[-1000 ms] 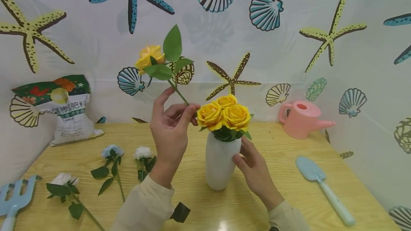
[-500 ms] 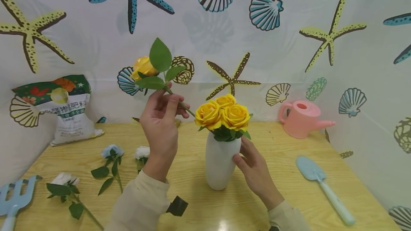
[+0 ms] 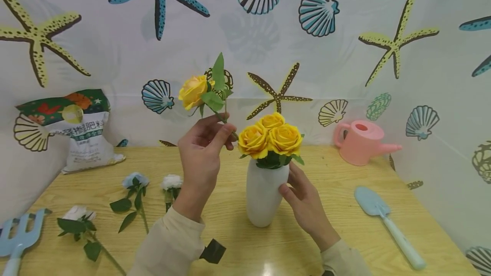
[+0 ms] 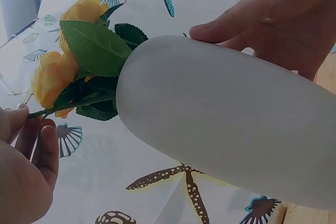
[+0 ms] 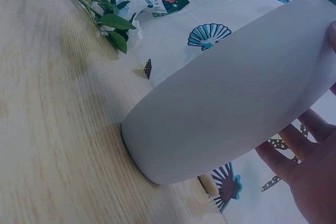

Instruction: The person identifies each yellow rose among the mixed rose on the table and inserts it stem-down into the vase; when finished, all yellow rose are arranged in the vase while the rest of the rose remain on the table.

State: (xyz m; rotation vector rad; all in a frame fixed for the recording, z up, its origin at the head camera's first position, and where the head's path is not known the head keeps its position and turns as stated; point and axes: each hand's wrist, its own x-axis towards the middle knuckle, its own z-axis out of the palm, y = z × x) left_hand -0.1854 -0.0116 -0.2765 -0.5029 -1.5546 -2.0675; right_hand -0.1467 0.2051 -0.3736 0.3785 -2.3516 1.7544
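My left hand [image 3: 201, 152] pinches the green stem of a yellow rose [image 3: 193, 92], whose bloom leans out to the left above the fingers. From the pinch the stem [image 4: 89, 101] slants to the mouth of a white vase [image 3: 264, 195], where its lower end is hidden among leaves. Several yellow roses [image 3: 284, 139] stand bunched in that vase. My right hand [image 3: 307, 203] grips the vase's right side, thumb toward the front. The vase stands upright on the wooden table [image 3: 238, 250]; the right wrist view shows its base [image 5: 149, 166] on the wood.
On the left lie a blue flower [image 3: 135, 180], white flowers [image 3: 171, 182] and a light blue hand fork [image 3: 23, 237]. A fertilizer bag [image 3: 86, 139] leans at the back left. A pink watering can [image 3: 358, 144] and a blue trowel [image 3: 387, 220] are on the right.
The held rose has come lower and turned, its bloom shifting right. My left hand went left, then back right, and now pinches the stem closer to the bloom. The right hand stays on the vase.
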